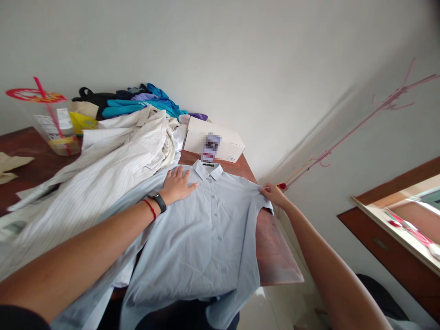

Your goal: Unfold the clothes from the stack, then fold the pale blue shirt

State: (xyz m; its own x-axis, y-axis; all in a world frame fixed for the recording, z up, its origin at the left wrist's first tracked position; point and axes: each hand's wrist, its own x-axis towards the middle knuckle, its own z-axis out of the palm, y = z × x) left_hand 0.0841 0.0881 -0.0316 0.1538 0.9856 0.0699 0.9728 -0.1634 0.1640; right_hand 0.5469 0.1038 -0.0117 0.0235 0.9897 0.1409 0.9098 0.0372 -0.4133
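Note:
A light blue short-sleeved shirt lies front up on the brown table, collar toward the wall. My left hand rests flat and open on the shirt's left shoulder, just left of the collar; a black band and a red string sit on that wrist. My right hand pinches the edge of the shirt's right sleeve near the table's right edge, fingers closed on the cloth.
A cream striped shirt is heaped to the left, with blue, purple and dark clothes behind it. A white box stands by the wall, a plastic cup with a red straw at far left. Pink hangers lean at right.

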